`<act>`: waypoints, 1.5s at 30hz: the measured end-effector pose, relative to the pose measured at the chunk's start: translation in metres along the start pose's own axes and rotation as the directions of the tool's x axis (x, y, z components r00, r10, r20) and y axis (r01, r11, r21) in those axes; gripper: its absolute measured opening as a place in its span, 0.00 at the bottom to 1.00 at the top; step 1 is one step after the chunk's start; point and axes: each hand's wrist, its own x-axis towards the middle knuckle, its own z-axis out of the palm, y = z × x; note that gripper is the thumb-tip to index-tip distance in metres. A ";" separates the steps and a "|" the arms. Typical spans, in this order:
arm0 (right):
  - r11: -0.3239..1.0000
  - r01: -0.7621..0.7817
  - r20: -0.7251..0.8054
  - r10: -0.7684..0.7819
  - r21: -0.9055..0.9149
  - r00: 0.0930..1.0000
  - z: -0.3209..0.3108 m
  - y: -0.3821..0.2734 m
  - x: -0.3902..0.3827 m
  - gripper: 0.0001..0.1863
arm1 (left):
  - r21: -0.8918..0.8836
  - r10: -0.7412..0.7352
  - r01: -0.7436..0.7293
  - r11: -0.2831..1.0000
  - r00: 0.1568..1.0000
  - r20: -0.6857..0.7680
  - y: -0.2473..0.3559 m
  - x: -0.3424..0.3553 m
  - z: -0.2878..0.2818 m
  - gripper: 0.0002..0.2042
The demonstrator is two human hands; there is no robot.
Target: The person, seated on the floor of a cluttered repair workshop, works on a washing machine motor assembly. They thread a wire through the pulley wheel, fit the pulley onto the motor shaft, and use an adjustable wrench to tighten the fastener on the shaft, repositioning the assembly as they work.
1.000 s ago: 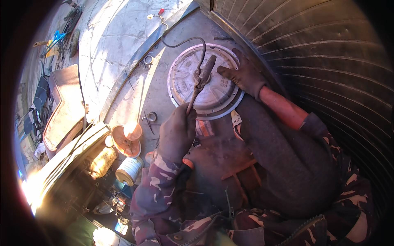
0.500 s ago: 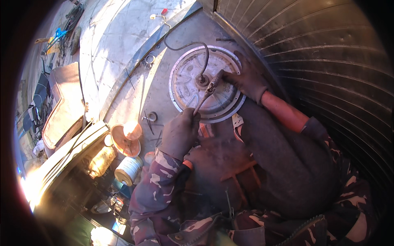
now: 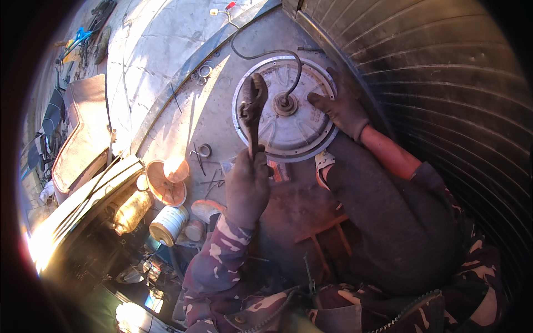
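A round metal hub motor [image 3: 266, 136] lies flat on the ground ahead of me. From the axle [image 3: 285, 104] at its middle, a dark cable [image 3: 258, 56] curves away to the upper left. My gloved left hand [image 3: 247, 186] grips an adjustable wrench [image 3: 252, 105] by the handle, its head raised over the hub's left side, apart from the axle. On the hub's right edge rests my gloved right hand [image 3: 345, 111], thumb over the face and fingers around the rim, partly in shadow.
A ribbed metal wall [image 3: 438, 89] stands close on the right. To the left are a metal ring [image 3: 205, 150], a hex key [image 3: 198, 160], an orange-brown bowl [image 3: 165, 186], a white tub [image 3: 169, 223] and a yellowish bottle [image 3: 133, 212]. My bent leg [image 3: 383, 205] lies near the hub.
My left hand has lifted the wrench off the axle area and swung its head up and left. My right hand has let go of the wrench head and moved to the hub's rim.
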 end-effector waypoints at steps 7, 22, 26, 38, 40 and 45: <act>0.996 0.020 0.019 -0.022 0.088 1.000 0.003 0.011 0.000 0.64 | 0.092 0.051 -0.050 0.995 0.999 -0.013 0.014 0.004 0.002 0.12; 0.997 -0.036 -0.009 0.035 -0.071 0.999 0.003 -0.003 -0.002 0.63 | -0.031 -0.102 0.101 0.994 0.993 -0.055 0.003 -0.001 0.009 0.13; 0.992 -0.019 0.006 0.018 0.123 1.000 0.002 0.002 -0.003 0.62 | 0.072 -0.017 0.014 0.997 0.999 0.035 0.002 0.011 0.008 0.13; 1.000 0.015 0.022 -0.016 0.026 1.000 -0.001 -0.010 -0.006 0.62 | 0.080 -0.104 0.101 0.992 0.994 0.030 0.008 0.010 0.010 0.13; 0.994 0.023 0.018 -0.021 -0.111 1.000 -0.002 -0.008 -0.007 0.62 | 0.046 -0.086 0.088 0.995 0.996 -0.033 0.006 0.003 0.010 0.13; 0.997 0.014 0.036 -0.016 0.071 0.999 0.000 0.006 -0.003 0.62 | 0.010 0.056 -0.056 0.998 0.992 -0.111 -0.004 -0.002 0.015 0.15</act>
